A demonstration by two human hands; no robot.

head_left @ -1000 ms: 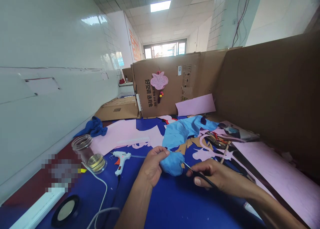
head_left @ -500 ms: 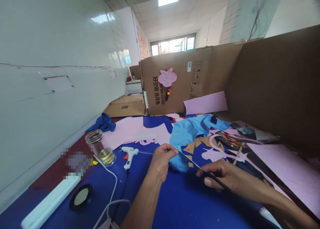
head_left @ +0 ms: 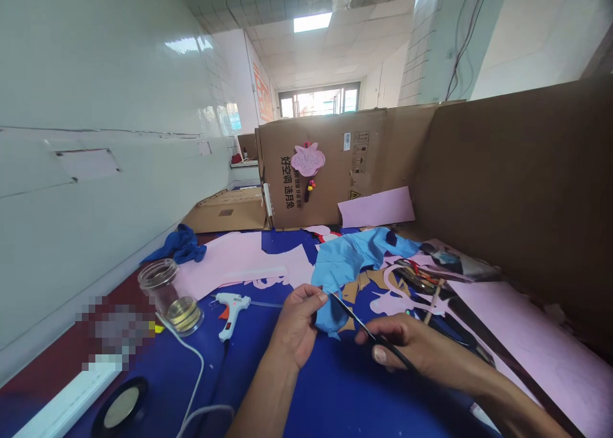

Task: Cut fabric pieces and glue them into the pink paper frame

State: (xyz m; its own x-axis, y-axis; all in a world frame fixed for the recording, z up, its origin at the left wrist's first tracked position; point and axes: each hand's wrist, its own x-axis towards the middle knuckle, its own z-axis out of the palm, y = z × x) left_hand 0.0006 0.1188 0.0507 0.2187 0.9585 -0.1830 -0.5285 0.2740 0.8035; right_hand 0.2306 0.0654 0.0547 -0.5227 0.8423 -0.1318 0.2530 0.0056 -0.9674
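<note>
My left hand (head_left: 297, 320) is closed in a pinch above the blue table, in front of a crumpled light-blue cloth (head_left: 342, 259). Whatever lies between its thumb and forefinger is too small to make out. My right hand (head_left: 400, 342) grips a slim pointed tool (head_left: 353, 316) with a dark handle and a thin metal end. The tool's tip reaches close to the left fingertips; whether they touch is unclear. Pink cut shapes (head_left: 390, 302) and brown scraps (head_left: 371, 279) lie beyond the right hand.
A white glue gun (head_left: 233, 309) and a glass jar (head_left: 175, 301) with rolls of tape inside stand on the left. Near me lies a black tape roll (head_left: 119, 409). Pink sheets (head_left: 230, 259) spread behind. Cardboard walls (head_left: 378, 163) enclose the back and right; a pink ornament (head_left: 308, 159) hangs there.
The view has shifted, so the surroundings appear further left and slightly lower. My hands stay close together, and the tool's tip remains by the left fingertips.
</note>
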